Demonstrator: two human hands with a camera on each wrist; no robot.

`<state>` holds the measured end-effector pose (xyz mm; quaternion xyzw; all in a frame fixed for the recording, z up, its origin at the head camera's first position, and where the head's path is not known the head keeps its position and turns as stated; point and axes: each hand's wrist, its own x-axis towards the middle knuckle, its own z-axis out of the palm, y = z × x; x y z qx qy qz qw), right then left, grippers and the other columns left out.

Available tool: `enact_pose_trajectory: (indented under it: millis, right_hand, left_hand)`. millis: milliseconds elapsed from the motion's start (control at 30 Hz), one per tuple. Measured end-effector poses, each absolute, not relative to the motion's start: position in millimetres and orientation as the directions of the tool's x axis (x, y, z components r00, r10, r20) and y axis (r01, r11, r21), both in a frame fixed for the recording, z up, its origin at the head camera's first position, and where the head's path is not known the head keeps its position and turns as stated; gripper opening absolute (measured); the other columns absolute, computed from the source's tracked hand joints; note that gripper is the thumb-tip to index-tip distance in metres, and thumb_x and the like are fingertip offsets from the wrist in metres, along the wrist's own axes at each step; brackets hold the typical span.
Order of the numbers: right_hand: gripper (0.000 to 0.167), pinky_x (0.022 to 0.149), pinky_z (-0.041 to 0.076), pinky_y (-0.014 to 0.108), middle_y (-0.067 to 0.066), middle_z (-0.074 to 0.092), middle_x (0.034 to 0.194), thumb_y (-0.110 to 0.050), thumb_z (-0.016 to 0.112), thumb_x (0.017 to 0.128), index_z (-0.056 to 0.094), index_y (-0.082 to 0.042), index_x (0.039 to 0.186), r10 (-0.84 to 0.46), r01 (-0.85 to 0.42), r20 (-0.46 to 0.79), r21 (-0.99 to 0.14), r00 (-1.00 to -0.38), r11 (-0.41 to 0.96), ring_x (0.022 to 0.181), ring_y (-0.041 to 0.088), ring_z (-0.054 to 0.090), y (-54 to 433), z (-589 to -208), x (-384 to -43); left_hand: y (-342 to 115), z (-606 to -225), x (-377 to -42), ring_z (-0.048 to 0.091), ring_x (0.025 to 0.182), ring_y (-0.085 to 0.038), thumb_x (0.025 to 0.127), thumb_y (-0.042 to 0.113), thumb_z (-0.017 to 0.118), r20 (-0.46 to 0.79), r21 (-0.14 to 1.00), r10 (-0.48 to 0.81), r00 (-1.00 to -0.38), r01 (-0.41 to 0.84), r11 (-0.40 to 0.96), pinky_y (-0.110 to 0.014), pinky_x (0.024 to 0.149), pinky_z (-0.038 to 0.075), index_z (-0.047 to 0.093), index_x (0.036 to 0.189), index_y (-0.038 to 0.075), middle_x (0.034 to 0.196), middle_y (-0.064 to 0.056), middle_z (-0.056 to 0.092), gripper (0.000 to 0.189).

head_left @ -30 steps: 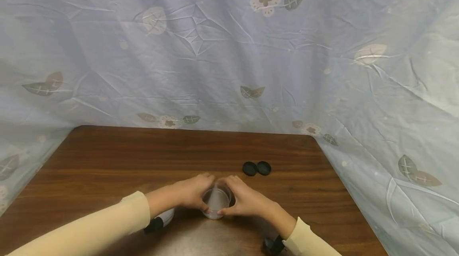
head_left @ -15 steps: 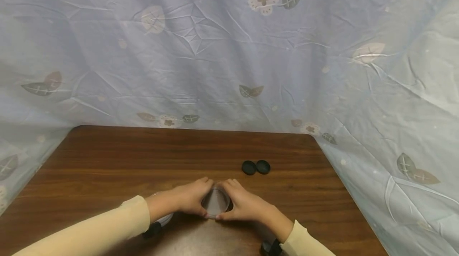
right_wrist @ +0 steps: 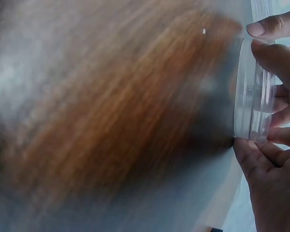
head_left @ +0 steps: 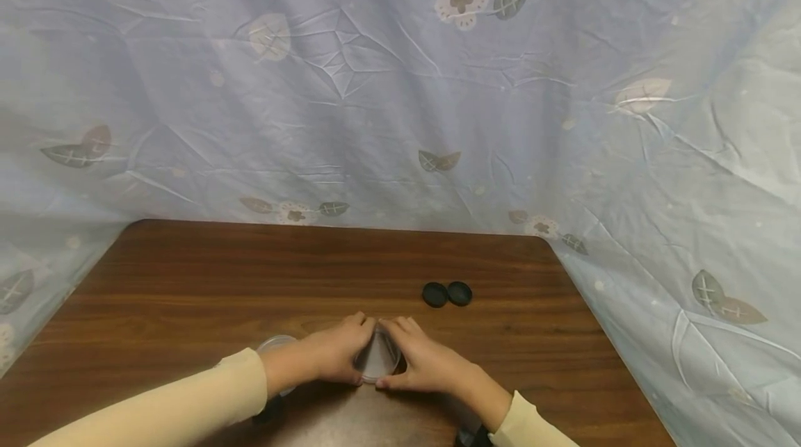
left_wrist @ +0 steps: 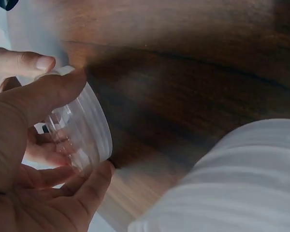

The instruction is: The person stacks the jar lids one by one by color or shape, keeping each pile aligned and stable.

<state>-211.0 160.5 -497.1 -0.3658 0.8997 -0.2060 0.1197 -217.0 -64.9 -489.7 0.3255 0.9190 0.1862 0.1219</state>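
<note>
A round, clear plastic tub [head_left: 379, 361] sits between both hands at the front middle of the wooden table. My left hand [head_left: 338, 352] grips its left side, thumb toward the near rim and fingers round the far side. My right hand [head_left: 430, 358] holds the opposite side in the same way, so the two hands' fingertips nearly meet. In the left wrist view the clear tub [left_wrist: 89, 123] shows a thick rim under the thumb and fingertips. The right wrist view catches the tub's side [right_wrist: 251, 96] edge-on, pinched between thumb and fingers.
Two black, shallow round discs [head_left: 447, 293] lie side by side beyond the right hand. Another clear round container [head_left: 275, 343] stands behind the left wrist, partly hidden by it; a ridged translucent container [left_wrist: 232, 188] looms large in the left wrist view. Patterned cloth [head_left: 375, 120] hangs behind the table.
Both hands stay round the tub, their far fingertips slightly lower in view. The left forearm has shifted a little, showing more of the container's far rim behind it.
</note>
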Motion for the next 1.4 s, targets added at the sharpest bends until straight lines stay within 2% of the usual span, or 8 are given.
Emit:
enact_pose_trajectory:
  millis: [300,567,700,800,933,1067,1200,1400]
  right_hand:
    - [0.093,0.115,0.049,0.042,0.008,0.044,0.157,-0.047,0.081,0.09,0.033,-0.011,0.162,-0.693,-0.6,-0.049,-0.461,-0.719,0.654,0.144,0.024,0.046,159.5,-499.3,-208.6]
    - [0.098,0.122,0.04,0.056,0.011,0.041,0.163,-0.047,0.081,0.09,0.028,-0.012,0.164,-0.68,-0.569,-0.069,-0.491,-0.73,0.66,0.153,0.034,0.039,160.5,-500.0,-207.6]
    - [0.102,0.127,0.03,0.061,0.013,0.037,0.167,-0.046,0.082,0.089,0.025,-0.01,0.165,-0.679,-0.562,-0.07,-0.503,-0.73,0.656,0.157,0.035,0.034,161.3,-500.5,-206.8]
    - [0.106,0.129,0.025,0.061,0.013,0.033,0.169,-0.048,0.081,0.089,0.02,-0.01,0.167,-0.687,-0.553,-0.077,-0.533,-0.722,0.641,0.157,0.032,0.033,163.4,-499.5,-206.5]
    - [0.105,0.125,0.033,0.06,0.012,0.036,0.168,-0.05,0.078,0.092,0.017,-0.01,0.168,-0.691,-0.521,-0.09,-0.589,-0.717,0.618,0.153,0.029,0.039,172.3,-494.1,-209.7]
    - [0.093,0.121,0.039,0.06,0.012,0.042,0.164,-0.049,0.073,0.096,0.026,-0.009,0.166,-0.66,-0.494,-0.059,-0.613,-0.749,0.616,0.15,0.031,0.043,187.0,-485.5,-219.8]
    - [0.081,0.12,0.04,0.062,0.01,0.045,0.164,-0.049,0.071,0.098,0.038,-0.01,0.161,-0.608,-0.491,0.008,-0.597,-0.794,0.634,0.152,0.035,0.042,202.3,-478.9,-233.4]
    - [0.079,0.111,0.05,0.056,0.014,0.051,0.156,-0.043,0.077,0.095,0.044,-0.004,0.155,-0.56,-0.512,0.105,-0.569,-0.822,0.644,0.143,0.036,0.053,222.5,-477.4,-252.5]
  left_hand:
    - [-67.4,-549.9,-241.2,0.058,0.132,-0.045,0.064,0.032,0.098,-0.031,0.375,0.663,-0.748,0.606,0.701,-0.055,0.104,0.056,0.042,0.15,0.002,0.139,-0.025,0.057,0.107]
    - [-66.3,-512.2,-221.8,0.06,0.124,-0.038,0.065,0.024,0.098,-0.042,0.395,0.654,-0.756,0.588,0.706,-0.05,0.094,0.06,0.037,0.152,-0.003,0.134,-0.023,0.058,0.11]
    - [-63.3,-479.2,-207.0,0.052,0.139,-0.046,0.068,0.02,0.098,-0.14,0.431,0.621,-0.771,0.517,0.739,-0.057,0.106,0.054,0.033,0.156,-0.007,0.146,-0.03,0.052,0.113]
    - [-64.5,-464.3,-203.7,0.045,0.144,-0.051,0.068,0.028,0.1,-0.184,0.47,0.605,-0.774,0.471,0.746,-0.061,0.111,0.05,0.031,0.158,-0.006,0.152,-0.034,0.046,0.118]
    - [-66.8,-455.4,-212.7,0.038,0.148,-0.056,0.07,0.049,0.096,-0.179,0.501,0.615,-0.768,0.467,0.729,-0.064,0.115,0.045,0.028,0.16,-0.007,0.155,-0.036,0.04,0.126]
    - [-64.1,-440.4,-229.3,0.027,0.154,-0.057,0.077,0.062,0.087,-0.193,0.54,0.622,-0.759,0.447,0.713,-0.067,0.121,0.036,0.023,0.163,-0.003,0.163,-0.036,0.031,0.125]
    - [-59.0,-429.8,-248.6,0.028,0.156,-0.052,0.085,0.061,0.079,-0.177,0.578,0.642,-0.746,0.449,0.682,-0.066,0.121,0.036,0.024,0.164,-0.002,0.167,-0.034,0.026,0.115]
    - [-46.4,-430.0,-273.4,0.045,0.148,-0.044,0.09,0.052,0.078,-0.079,0.598,0.662,-0.745,0.496,0.63,-0.059,0.119,0.044,0.035,0.158,-0.004,0.161,-0.028,0.04,0.098]
